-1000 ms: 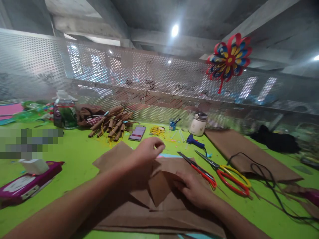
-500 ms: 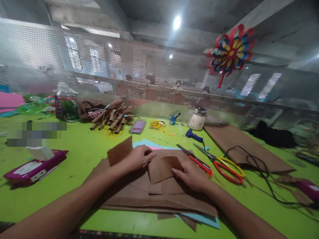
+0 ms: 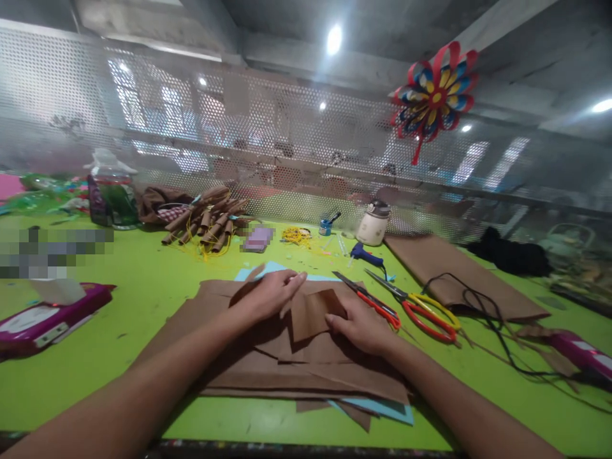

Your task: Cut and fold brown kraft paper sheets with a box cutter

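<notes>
My right hand (image 3: 366,324) pinches the right side of a small brown paper piece (image 3: 310,315), thumb on top. My left hand (image 3: 273,294) has its fingers drawn together at that piece's upper left edge. Another brown paper piece (image 3: 243,288) curls up behind my left hand; whether the hand grips it is hidden. Beneath both hands lies a stack of larger brown paper sheets (image 3: 239,376). Light blue paper (image 3: 382,409) sticks out under the stack's near and far edges.
Right of the stack lie black-bladed scissors with red handles (image 3: 377,306), scissors with red and yellow handles (image 3: 430,315) and a blue glue gun (image 3: 367,255). Brown paper rolls (image 3: 215,229), a phone (image 3: 258,238) and a white jar (image 3: 373,224) stand farther back. A purple power strip (image 3: 52,325) sits left.
My left hand has come down from above the sheets to the small piece's left edge. The piece behind it now stands curled. My right hand keeps its hold, and the view has shifted slightly.
</notes>
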`<state>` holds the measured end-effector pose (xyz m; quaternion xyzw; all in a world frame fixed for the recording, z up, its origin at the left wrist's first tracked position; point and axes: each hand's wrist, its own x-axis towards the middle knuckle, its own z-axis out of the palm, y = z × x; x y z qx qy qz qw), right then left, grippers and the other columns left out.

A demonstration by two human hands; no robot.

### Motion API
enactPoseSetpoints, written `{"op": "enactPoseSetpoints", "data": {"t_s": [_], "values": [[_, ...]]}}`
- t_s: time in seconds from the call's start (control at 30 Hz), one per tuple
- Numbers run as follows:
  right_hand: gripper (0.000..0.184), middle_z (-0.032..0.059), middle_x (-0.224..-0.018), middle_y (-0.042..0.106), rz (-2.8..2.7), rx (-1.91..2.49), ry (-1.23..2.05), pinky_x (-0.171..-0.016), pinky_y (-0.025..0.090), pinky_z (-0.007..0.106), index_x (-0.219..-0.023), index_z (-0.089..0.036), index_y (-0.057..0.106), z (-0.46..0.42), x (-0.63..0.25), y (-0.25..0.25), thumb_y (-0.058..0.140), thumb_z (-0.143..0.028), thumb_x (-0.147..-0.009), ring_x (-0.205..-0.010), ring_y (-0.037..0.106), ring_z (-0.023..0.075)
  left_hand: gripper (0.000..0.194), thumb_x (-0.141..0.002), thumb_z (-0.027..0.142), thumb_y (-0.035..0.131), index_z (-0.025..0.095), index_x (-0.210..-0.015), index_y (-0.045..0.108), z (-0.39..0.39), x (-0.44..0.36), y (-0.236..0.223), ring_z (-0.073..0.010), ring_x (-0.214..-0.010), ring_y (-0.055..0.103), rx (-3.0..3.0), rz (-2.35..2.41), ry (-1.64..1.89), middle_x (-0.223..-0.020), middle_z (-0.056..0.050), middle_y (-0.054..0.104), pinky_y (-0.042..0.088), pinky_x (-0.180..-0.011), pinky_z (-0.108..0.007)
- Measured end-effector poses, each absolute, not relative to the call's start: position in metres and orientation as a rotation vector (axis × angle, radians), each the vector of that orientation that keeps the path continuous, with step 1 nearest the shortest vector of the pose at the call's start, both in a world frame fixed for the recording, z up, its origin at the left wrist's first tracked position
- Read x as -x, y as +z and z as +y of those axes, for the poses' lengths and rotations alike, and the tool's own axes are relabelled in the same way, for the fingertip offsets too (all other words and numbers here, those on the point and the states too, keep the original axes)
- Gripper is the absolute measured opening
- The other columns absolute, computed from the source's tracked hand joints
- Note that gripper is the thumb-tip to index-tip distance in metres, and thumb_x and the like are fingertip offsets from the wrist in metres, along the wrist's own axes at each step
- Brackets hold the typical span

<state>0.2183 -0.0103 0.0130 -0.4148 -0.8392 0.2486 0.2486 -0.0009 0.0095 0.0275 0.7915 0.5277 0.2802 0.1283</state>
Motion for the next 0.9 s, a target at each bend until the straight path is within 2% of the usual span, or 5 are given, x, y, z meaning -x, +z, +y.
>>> {"op": "enactPoseSetpoints", "data": {"t_s": [0.3, 0.47, 0.67, 0.77, 0.9], "values": [[0.047, 0.0096, -0.131, 0.06, -2.243, 1.128, 0.696, -0.102, 0.04, 0.044, -0.129, -0.018, 0.055, -0.008, -0.219, 0.011, 0.057, -0.024, -0.083, -0.117, 0.055, 0.0261, 0.037, -0.089, 0.046, 0.053, 0.017, -0.108, 0.068, -0.012, 0.005, 0.03, -0.0243, -0.103, 0.056, -2.46, 1.482, 1.055, -0.106, -0.009, 0.063, 0.043, -0.093, -0.037], [0.043, 0.0083, -0.123, 0.065, -2.266, 1.166, 0.709, -0.099, 0.042, 0.045, -0.127, -0.019, 0.058, -0.01, -0.219, 0.01, 0.055, -0.025, -0.085, -0.11, 0.058, 0.0259, 0.034, -0.087, 0.045, 0.058, 0.024, -0.112, 0.066, -0.028, -0.006, 0.025, -0.0265, -0.109, 0.056, -2.597, 1.334, 0.712, -0.113, -0.007, 0.064, 0.043, -0.098, -0.041], [0.052, 0.01, -0.136, 0.057, -2.223, 1.063, 0.751, -0.104, 0.04, 0.045, -0.135, -0.019, 0.052, -0.005, -0.222, 0.008, 0.06, -0.028, -0.084, -0.119, 0.054, 0.0266, 0.052, -0.085, 0.04, 0.063, 0.027, -0.133, 0.049, -0.021, -0.003, 0.007, -0.0265, -0.117, 0.054, -2.444, 1.375, 0.739, -0.128, -0.007, 0.06, 0.041, -0.1, -0.041], [0.056, 0.0104, -0.138, 0.055, -2.213, 1.038, 0.731, -0.106, 0.037, 0.045, -0.135, -0.019, 0.052, -0.001, -0.224, 0.006, 0.065, -0.027, -0.08, -0.125, 0.05, 0.0276, 0.039, -0.082, 0.034, 0.066, 0.023, -0.118, 0.059, -0.011, -0.005, -0.001, -0.025, -0.104, 0.06, -2.39, 1.424, 0.739, -0.112, -0.006, 0.067, 0.046, -0.09, -0.037], [0.055, 0.0101, -0.124, 0.062, -2.161, 1.135, 0.735, -0.095, 0.046, 0.042, -0.134, -0.02, 0.052, 0.0, -0.226, 0.0, 0.063, -0.024, -0.08, -0.108, 0.059, 0.0252, 0.025, -0.083, 0.032, 0.064, 0.02, -0.105, 0.063, -0.008, -0.008, -0.003, -0.0267, -0.094, 0.062, -2.419, 1.543, 0.574, -0.1, -0.007, 0.07, 0.047, -0.082, -0.038]]}}
